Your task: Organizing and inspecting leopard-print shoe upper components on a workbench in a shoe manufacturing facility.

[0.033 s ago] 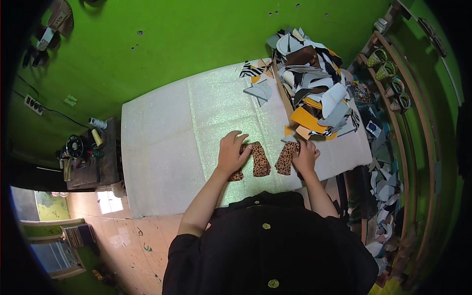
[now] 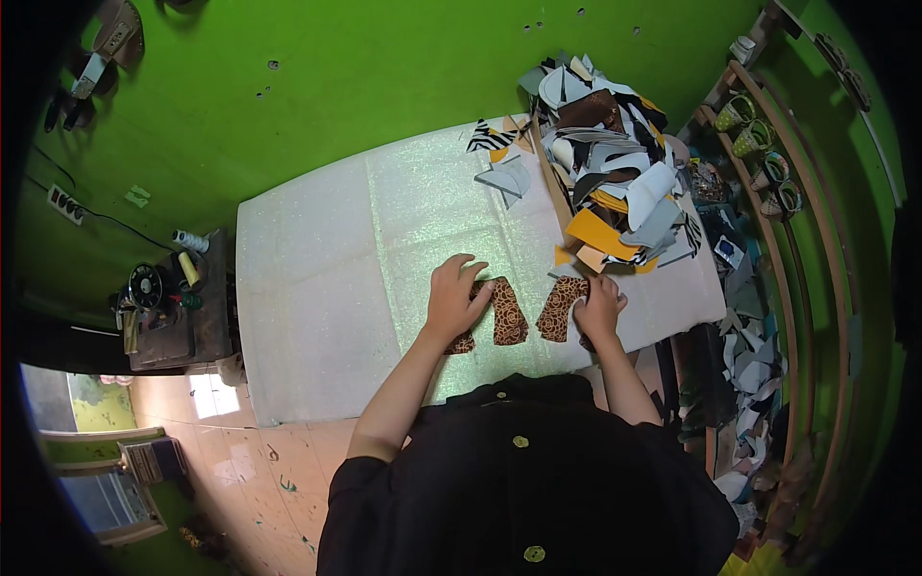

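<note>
Brown pieces with a dark swirl pattern lie on a pale, glittery sheet (image 2: 307, 288) in front of me. My left hand (image 2: 453, 300) rests palm down on one, its fingers apart and thumb beside the middle patterned piece (image 2: 510, 313). Part of the piece beneath (image 2: 460, 344) shows below that wrist; the rest is hidden. To the right, a tilted patterned piece (image 2: 556, 312) has several edges showing at its lower end, like a small stack. My right hand (image 2: 601, 305) is closed at its right edge, fingers bent, thumb on the near side.
A heaped box (image 2: 549, 178) of grey, white, yellow and zebra-striped offcuts (image 2: 600, 163) stands at the sheet's far right. Loose scraps (image 2: 504, 180) lie beside it. A wooden rack (image 2: 792, 182) with small patterned shoes is at right. Thread spools (image 2: 190, 240) sit on a left-hand stand.
My right hand has shifted very slightly at the edge of the right patterned piece. My left hand and the other pieces look the same.
</note>
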`<act>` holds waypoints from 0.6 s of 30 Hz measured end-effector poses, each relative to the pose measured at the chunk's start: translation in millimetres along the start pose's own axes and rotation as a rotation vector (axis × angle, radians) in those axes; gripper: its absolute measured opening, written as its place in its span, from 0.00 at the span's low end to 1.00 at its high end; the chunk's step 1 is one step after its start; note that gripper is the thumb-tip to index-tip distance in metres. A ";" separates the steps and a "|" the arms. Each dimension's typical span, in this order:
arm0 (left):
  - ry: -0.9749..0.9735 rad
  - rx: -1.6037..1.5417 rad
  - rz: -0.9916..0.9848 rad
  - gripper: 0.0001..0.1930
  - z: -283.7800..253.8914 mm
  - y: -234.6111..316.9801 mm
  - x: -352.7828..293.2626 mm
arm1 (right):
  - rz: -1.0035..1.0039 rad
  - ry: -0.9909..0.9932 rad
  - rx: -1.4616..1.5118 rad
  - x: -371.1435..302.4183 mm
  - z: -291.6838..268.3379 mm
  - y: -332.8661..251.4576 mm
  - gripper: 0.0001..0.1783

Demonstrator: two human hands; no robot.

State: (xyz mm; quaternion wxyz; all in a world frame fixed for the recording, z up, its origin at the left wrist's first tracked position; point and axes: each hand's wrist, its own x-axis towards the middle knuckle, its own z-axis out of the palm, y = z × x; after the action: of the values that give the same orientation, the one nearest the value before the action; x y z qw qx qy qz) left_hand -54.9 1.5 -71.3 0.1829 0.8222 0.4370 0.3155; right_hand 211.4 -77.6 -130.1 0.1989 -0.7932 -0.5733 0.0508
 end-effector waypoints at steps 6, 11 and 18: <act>-0.032 -0.062 0.069 0.15 8.7 19.1 7.2 | 0.076 -0.161 -0.035 5.6 -20.1 11.7 0.16; -0.117 -0.096 0.202 0.15 26.8 35.3 14.9 | 0.063 -0.323 -0.006 12.0 -29.6 10.9 0.17; -0.185 -0.149 0.341 0.15 48.9 54.7 23.8 | 0.023 -0.289 -0.127 15.8 -23.9 12.5 0.16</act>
State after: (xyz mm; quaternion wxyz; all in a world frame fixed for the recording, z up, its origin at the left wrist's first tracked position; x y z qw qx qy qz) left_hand 21.4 -10.0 -67.1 0.2265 0.8940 0.2484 0.2963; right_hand 235.1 -72.3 -110.5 0.0630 -0.7950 -0.5890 0.1303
